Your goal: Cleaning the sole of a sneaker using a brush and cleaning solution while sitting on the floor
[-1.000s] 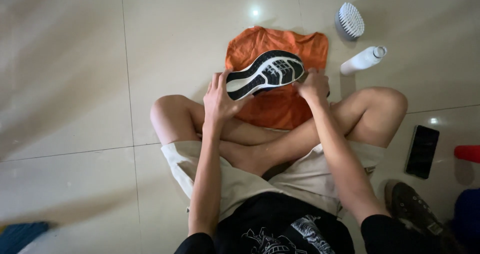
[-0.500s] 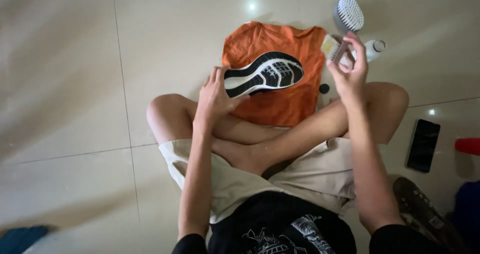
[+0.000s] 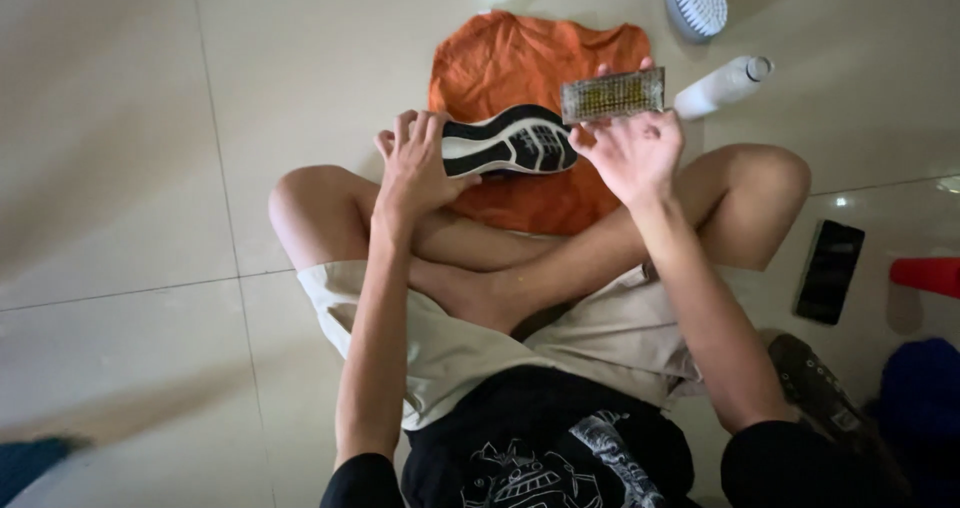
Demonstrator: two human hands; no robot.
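I sit cross-legged on a tiled floor. My left hand (image 3: 415, 163) grips the heel end of a dark sneaker (image 3: 510, 140), tipped so its black and white sole faces up, over an orange cloth (image 3: 510, 58) spread on the floor. My right hand (image 3: 632, 153) holds up a small rectangular brush (image 3: 612, 95) with yellowish bristles facing me, just above and to the right of the sneaker's toe. The brush is not touching the sole.
A white scrub brush (image 3: 697, 0) and a white bottle (image 3: 722, 85) lie on its side beyond my right knee. A dark phone (image 3: 828, 271) lies on the floor at right, beside a red object (image 3: 930, 273). Another dark shoe (image 3: 825, 398) sits by my right hip.
My right hand let go of the sneaker, reached to the right, picked up the small brush and brought it back over the toe. The left hand kept hold of the sneaker.
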